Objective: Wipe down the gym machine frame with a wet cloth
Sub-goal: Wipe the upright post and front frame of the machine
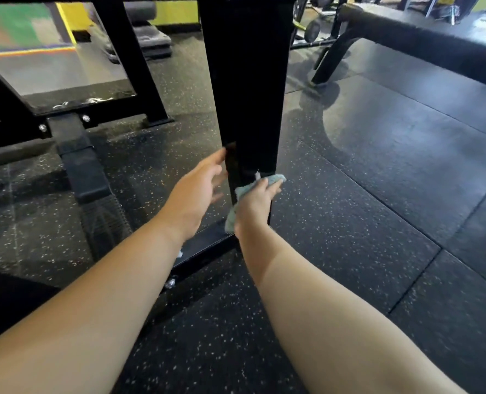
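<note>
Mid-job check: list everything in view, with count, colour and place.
upright post: one, black, centre
floor bar: one, black, from the post's foot toward lower left
cloth: one, pale blue, against the post's lower part
bolts: three, silver, two at left, one by the floor bar
padded bar: one, black, upper right
floor: one, black speckled rubber, all around
left hand: one, fingers straight, at the post's left edge
right hand: one, gripping the cloth

My cloth [276,180] is pale teal. The post [247,81] I face is glossy black, like the far-right bar [406,38]. The floor [350,237] is black, flecked white and tan. Far left, the wall [68,15] is yellow and green.
</note>
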